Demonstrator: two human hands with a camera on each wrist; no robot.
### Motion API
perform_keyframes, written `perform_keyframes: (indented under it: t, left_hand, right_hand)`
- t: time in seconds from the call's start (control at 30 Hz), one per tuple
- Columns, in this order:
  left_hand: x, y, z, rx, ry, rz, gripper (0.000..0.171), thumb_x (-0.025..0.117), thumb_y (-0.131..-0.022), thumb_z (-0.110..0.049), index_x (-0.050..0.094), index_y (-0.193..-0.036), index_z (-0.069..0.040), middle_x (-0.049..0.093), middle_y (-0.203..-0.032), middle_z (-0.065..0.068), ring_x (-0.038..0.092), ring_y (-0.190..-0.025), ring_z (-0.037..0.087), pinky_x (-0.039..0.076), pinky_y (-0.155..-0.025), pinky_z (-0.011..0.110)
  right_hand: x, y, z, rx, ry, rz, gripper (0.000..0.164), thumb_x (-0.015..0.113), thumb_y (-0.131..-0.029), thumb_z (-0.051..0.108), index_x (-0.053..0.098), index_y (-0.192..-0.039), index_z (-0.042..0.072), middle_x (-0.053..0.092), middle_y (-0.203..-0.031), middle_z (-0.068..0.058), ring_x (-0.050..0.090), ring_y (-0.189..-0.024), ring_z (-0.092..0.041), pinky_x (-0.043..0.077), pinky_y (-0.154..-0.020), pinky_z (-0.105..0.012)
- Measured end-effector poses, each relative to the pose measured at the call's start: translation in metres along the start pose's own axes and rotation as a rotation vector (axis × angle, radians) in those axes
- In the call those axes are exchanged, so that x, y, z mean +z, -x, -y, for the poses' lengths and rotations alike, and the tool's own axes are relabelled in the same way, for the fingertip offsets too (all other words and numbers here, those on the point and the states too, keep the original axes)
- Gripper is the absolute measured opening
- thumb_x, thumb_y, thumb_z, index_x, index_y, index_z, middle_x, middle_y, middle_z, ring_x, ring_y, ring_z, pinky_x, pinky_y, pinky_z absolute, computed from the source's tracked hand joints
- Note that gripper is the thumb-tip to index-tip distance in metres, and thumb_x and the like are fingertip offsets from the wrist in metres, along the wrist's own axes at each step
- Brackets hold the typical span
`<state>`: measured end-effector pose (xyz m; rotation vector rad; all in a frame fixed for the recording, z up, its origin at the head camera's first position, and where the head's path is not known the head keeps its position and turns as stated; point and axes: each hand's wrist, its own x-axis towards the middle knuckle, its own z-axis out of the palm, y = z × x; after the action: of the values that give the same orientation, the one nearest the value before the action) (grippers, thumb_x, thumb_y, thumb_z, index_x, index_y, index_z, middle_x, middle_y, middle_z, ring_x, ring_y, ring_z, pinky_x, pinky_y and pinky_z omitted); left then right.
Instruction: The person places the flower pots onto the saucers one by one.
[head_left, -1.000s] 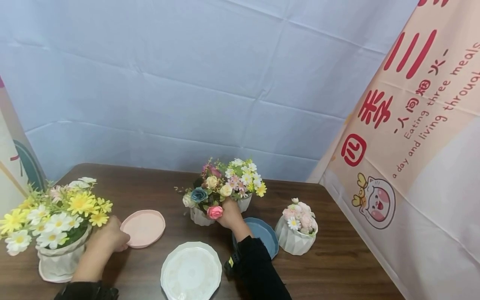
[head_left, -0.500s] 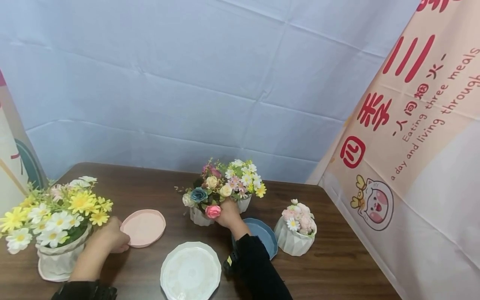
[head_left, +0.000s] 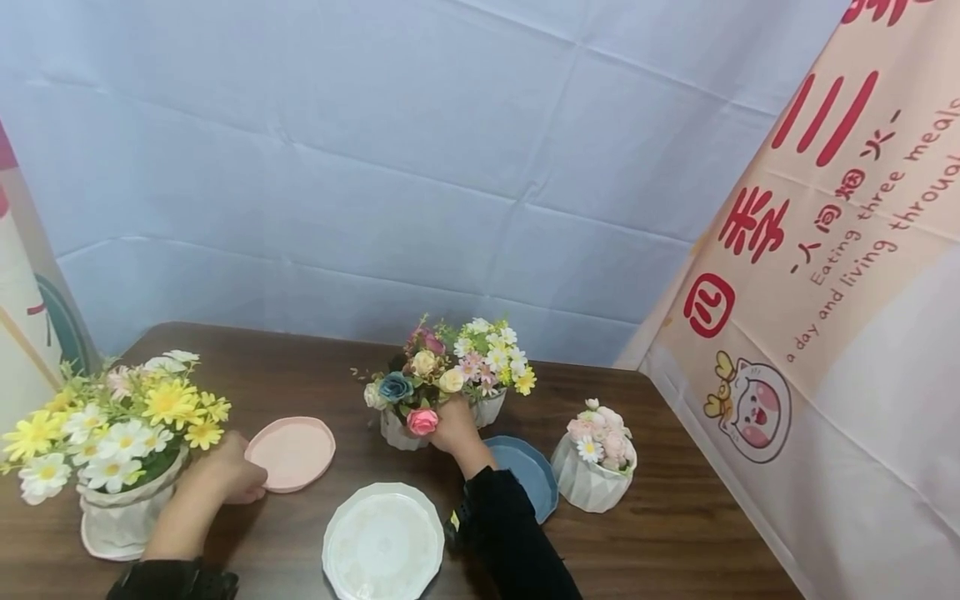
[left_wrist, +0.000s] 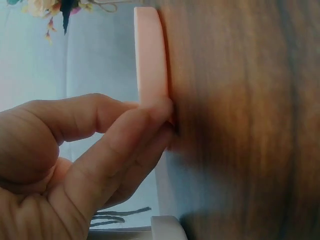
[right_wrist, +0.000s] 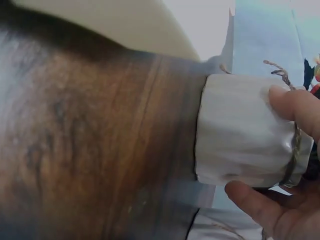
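Note:
In the head view my left hand pinches the near-left rim of a pale pink round plate. The left wrist view has thumb and fingers on that plate's edge, low over the wood. My right hand grips a white flower pot of mixed roses at the back middle. Thumb and fingers lie on opposite sides of the pot's wall in the right wrist view, with twine round its top. Whether its base touches the table, I cannot tell.
A large daisy pot stands on a white plate at left. A white plate lies front middle. Right of it are a blue plate, partly under my sleeve, and a pink-flower pot. Another daisy pot stands behind my right hand.
The rose pot's pink rose has shifted slightly left. Both hands keep their hold, and the left hand and pink plate look unmoved on the table.

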<state>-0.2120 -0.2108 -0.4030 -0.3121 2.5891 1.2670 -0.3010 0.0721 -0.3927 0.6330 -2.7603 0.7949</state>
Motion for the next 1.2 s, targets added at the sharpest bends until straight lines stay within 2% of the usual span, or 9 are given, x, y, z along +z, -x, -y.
perform_keyframes:
  t: [0.07, 0.2, 0.37, 0.5, 0.63, 0.77, 0.97, 1.03, 1.2]
  left_hand:
    - [0.001, -0.001, 0.001, -0.009, 0.042, 0.007, 0.036, 0.049, -0.069, 0.002, 0.026, -0.094, 0.014, 0.053, -0.061, 0.011, 0.056, -0.049, 0.013, 0.048, -0.048, 0.025]
    - [0.002, -0.002, 0.002, -0.008, 0.068, 0.016, 0.037, 0.049, -0.069, 0.002, 0.027, -0.096, 0.014, 0.053, -0.062, 0.011, 0.057, -0.050, 0.013, 0.049, -0.049, 0.025]
    - [0.001, -0.002, 0.001, -0.003, 0.048, 0.011, 0.034, 0.050, -0.069, 0.002, 0.029, -0.095, 0.013, 0.055, -0.059, 0.009, 0.057, -0.049, 0.012, 0.048, -0.048, 0.025]
    - [0.002, -0.003, 0.001, 0.004, 0.085, 0.013, 0.032, 0.048, -0.070, 0.003, 0.030, -0.094, 0.014, 0.055, -0.061, 0.011, 0.057, -0.050, 0.014, 0.049, -0.049, 0.025]
    - [0.004, -0.004, 0.001, 0.012, 0.116, 0.013, 0.032, 0.048, -0.070, 0.003, 0.030, -0.094, 0.015, 0.055, -0.062, 0.012, 0.058, -0.051, 0.014, 0.049, -0.050, 0.026]
    - [0.004, -0.004, 0.002, 0.019, 0.130, 0.017, 0.034, 0.047, -0.071, 0.004, 0.028, -0.096, 0.016, 0.055, -0.062, 0.013, 0.058, -0.052, 0.015, 0.050, -0.050, 0.026]
    - [0.003, -0.002, 0.001, 0.018, 0.138, 0.017, 0.036, 0.047, -0.071, 0.005, 0.027, -0.099, 0.017, 0.053, -0.066, 0.016, 0.058, -0.053, 0.016, 0.050, -0.051, 0.027]
    - [0.002, -0.002, 0.000, 0.016, 0.138, 0.017, 0.037, 0.048, -0.071, 0.005, 0.027, -0.099, 0.017, 0.052, -0.067, 0.017, 0.058, -0.053, 0.016, 0.050, -0.051, 0.027]
    - [0.003, -0.002, 0.000, 0.004, 0.141, 0.013, 0.035, 0.048, -0.070, 0.005, 0.028, -0.098, 0.015, 0.051, -0.068, 0.017, 0.058, -0.052, 0.015, 0.050, -0.051, 0.027]
  right_hand:
    - [0.000, -0.001, 0.000, 0.018, 0.001, 0.021, 0.058, 0.068, -0.070, 0.034, 0.049, -0.116, 0.005, 0.051, -0.113, -0.011, 0.044, -0.107, -0.025, 0.035, -0.090, -0.038]
    - [-0.003, -0.001, 0.002, 0.048, -0.003, 0.054, 0.060, 0.068, -0.070, 0.033, 0.047, -0.117, 0.003, 0.049, -0.114, -0.014, 0.044, -0.106, -0.028, 0.035, -0.089, -0.039]
    - [-0.005, -0.002, 0.004, 0.064, -0.034, 0.055, 0.064, 0.070, -0.068, 0.033, 0.046, -0.119, 0.002, 0.048, -0.115, -0.015, 0.043, -0.107, -0.028, 0.034, -0.090, -0.040]
    - [-0.006, -0.004, 0.003, 0.070, -0.079, 0.052, 0.072, 0.074, -0.063, 0.033, 0.043, -0.121, 0.002, 0.048, -0.117, -0.014, 0.042, -0.108, -0.026, 0.033, -0.091, -0.038]
    - [-0.006, -0.006, 0.001, 0.074, -0.065, 0.058, 0.078, 0.076, -0.060, 0.033, 0.042, -0.122, 0.001, 0.048, -0.117, -0.014, 0.043, -0.108, -0.027, 0.034, -0.090, -0.037]
    - [-0.007, -0.007, 0.001, 0.064, -0.014, 0.059, 0.071, 0.074, -0.063, 0.032, 0.045, -0.119, -0.001, 0.050, -0.114, -0.015, 0.045, -0.105, -0.028, 0.036, -0.089, -0.037]
    - [-0.011, -0.009, 0.005, -0.010, 0.107, 0.066, 0.041, 0.061, -0.075, 0.025, 0.054, -0.104, -0.004, 0.056, -0.101, -0.016, 0.050, -0.096, -0.027, 0.040, -0.082, -0.036]
    - [-0.014, -0.010, 0.007, -0.022, 0.129, 0.069, 0.043, 0.062, -0.075, 0.028, 0.054, -0.101, -0.005, 0.056, -0.098, -0.017, 0.050, -0.094, -0.028, 0.041, -0.080, -0.037]
    - [-0.020, -0.013, 0.012, 0.001, 0.086, 0.071, 0.040, 0.065, -0.073, 0.029, 0.057, -0.092, -0.005, 0.056, -0.094, -0.018, 0.052, -0.089, -0.029, 0.042, -0.076, -0.039]
